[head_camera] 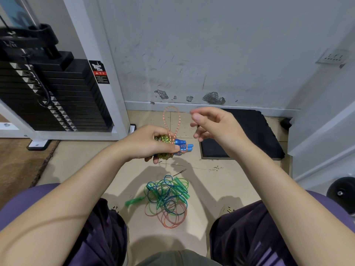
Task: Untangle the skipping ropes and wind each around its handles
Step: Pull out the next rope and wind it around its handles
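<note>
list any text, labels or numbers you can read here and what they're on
Nothing here can be quoted.
Warning sticker on the white machine frame: a hand pictogram, an arrow and a red band with a triangle; its text lines are too small to read.
Weight stack plates: pale markings, blurred.
Wall socket: no lettering visible.
Blue handles: a pattern, no readable print.

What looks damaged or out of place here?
Paint has flaked off the grey wall just above the skirting, leaving dark patches. A tangled heap of green, blue and orange skipping ropes lies on the floor.
</note>
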Demonstrator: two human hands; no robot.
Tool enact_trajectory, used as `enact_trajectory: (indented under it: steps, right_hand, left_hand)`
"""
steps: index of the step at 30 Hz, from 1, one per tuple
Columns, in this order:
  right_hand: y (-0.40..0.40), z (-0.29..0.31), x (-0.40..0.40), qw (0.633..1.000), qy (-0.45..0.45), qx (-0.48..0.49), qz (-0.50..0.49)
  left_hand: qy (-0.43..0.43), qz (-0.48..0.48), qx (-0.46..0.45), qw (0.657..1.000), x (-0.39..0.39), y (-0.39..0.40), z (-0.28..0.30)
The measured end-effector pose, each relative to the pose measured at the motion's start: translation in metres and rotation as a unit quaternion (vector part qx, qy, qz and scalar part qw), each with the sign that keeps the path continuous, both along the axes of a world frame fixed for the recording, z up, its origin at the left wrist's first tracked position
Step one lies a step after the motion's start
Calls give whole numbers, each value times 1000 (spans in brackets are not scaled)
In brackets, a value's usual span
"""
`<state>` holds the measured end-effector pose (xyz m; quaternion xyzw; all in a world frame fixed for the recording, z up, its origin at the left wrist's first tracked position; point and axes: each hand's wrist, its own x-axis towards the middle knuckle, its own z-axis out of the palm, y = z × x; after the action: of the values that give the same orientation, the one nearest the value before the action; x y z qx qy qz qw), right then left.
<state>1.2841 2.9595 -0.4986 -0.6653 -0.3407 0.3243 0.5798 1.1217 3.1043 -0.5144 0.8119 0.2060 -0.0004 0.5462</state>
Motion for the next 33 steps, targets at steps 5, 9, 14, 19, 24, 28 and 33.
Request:
enact_trajectory:
  steps: [5,9,14,19,24,28,33]
  right_hand:
    - [-2,-4,4,978,-171,-23,119]
    - [0,-7,-4,943,-220,-83,233]
    - [0,-9,0,955,-200,-106,190]
    - [1,-13,1,956,-186,-109,199]
    - [-6,-7,12,968,-164,-96,165]
    - [-6,-7,7,980,-76,-48,180]
    - [-5,1,6,990,37,66,116]
  left_hand:
    - [35,-48,-6,998,-1,-2,2]
    - [64,-109,-20,992,-2,-4,5]
    - [70,-122,-37,989,-4,-2,7]
    - [63,-95,-44,992,-5,5,9]
    - [30,-41,-73,996,-9,18,14]
    - [25,-42,-96,994,-9,18,14]
    - [20,-53,-155,986,-7,18,12]
